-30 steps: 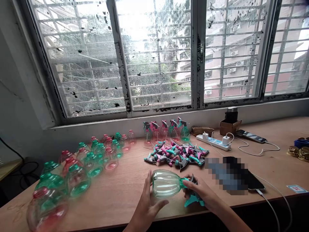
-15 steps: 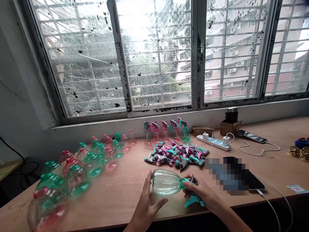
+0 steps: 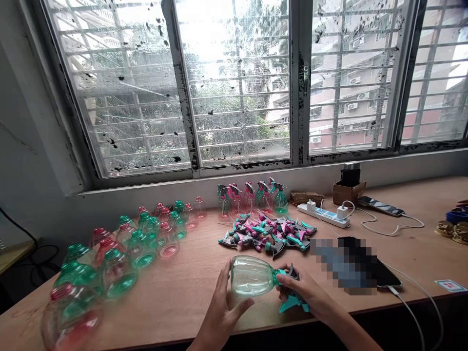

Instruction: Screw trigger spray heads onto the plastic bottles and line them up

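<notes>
I hold a clear green spray bottle (image 3: pixel 252 276) on its side just above the wooden table (image 3: pixel 183 287). My left hand (image 3: pixel 222 312) wraps round the bottle's base, thumb on its underside. My right hand (image 3: pixel 305 291) is closed on the teal and grey trigger sprayer (image 3: pixel 290 298) at the bottle's neck. A pile of loose pink, teal and grey trigger sprayers (image 3: pixel 266 231) lies just beyond the bottle.
Several empty green and pink bottles (image 3: pixel 120 253) stand at the left. Finished spray bottles (image 3: pixel 252 197) line the window wall. A power strip (image 3: pixel 323 214), a phone (image 3: pixel 380 205), a small box (image 3: pixel 349 190) and a blurred device with a cable (image 3: pixel 351 265) are at the right.
The bottle's base has lifted very slightly in my hands. Both hands keep their hold in the same place.
</notes>
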The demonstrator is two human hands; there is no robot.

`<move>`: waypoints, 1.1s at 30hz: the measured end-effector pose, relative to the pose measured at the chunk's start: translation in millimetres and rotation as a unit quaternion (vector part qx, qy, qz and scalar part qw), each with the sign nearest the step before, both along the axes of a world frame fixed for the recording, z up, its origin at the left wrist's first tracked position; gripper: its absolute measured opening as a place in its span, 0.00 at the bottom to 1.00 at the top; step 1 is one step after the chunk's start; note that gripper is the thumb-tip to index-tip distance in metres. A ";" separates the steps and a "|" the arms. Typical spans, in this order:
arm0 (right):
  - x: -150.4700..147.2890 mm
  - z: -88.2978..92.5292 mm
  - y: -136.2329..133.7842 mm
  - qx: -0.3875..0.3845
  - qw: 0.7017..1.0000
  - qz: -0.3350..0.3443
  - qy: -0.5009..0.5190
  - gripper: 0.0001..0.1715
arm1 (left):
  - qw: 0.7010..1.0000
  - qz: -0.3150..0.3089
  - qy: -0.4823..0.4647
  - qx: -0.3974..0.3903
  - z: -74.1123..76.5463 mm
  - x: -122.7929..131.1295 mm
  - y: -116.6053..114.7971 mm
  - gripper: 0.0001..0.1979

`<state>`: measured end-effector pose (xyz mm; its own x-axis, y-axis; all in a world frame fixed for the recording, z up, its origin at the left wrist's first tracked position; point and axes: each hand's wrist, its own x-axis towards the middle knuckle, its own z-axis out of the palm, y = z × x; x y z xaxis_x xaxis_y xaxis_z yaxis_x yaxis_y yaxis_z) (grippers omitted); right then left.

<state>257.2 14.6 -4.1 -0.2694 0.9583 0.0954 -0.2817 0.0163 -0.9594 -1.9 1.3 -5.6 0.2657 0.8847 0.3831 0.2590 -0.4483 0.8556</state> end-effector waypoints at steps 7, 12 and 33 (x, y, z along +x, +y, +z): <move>0.8 -0.3 1.8 0.003 1.000 -0.002 0.007 0.26 | 0.999 0.014 0.016 0.043 5.4 3.0 -2.5 0.41; 0.1 1.4 1.1 0.003 1.000 0.000 0.006 0.26 | 1.000 -0.001 -0.008 0.004 2.4 2.9 -3.1 0.47; -1.9 2.3 -0.8 -0.003 1.000 -0.019 0.003 0.29 | 0.992 0.031 0.080 0.089 15.1 5.9 -5.2 0.42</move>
